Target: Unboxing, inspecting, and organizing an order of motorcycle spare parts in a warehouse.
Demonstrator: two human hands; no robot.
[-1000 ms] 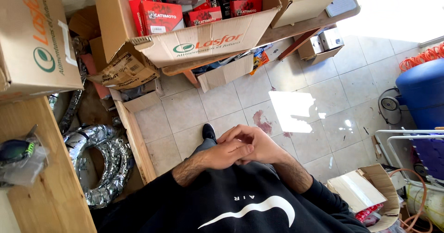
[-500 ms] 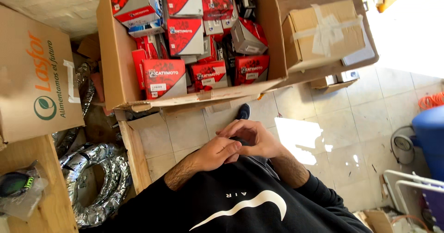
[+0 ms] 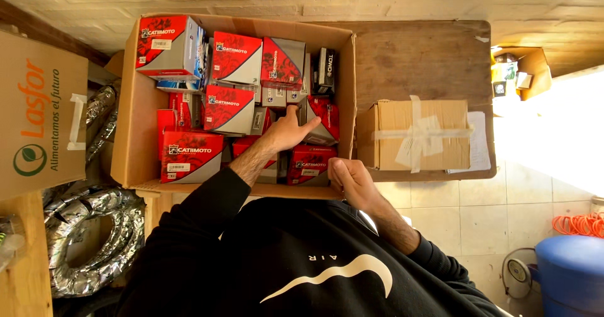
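A large open cardboard carton (image 3: 128,134) stands in front of me, packed with several small red-and-grey boxes (image 3: 190,156). My left hand (image 3: 288,131) reaches into the carton's middle, fingers apart, touching the top of a red-and-grey box (image 3: 321,118) without gripping it. My right hand (image 3: 349,180) is at the carton's near right corner, its fingers curled over the rim. Black sleeves cover both arms.
A smaller taped cardboard box (image 3: 415,134) sits on a wooden board (image 3: 421,59) to the carton's right. At the left are a big printed carton (image 3: 38,109) and coils of silver flexible duct (image 3: 94,241). A blue drum (image 3: 569,273) and an orange cord (image 3: 579,224) are at the lower right.
My hands were clasped together in front of my body; now they are apart. The left has reached into the carton and the right has gone to its rim. My view has moved over the carton.
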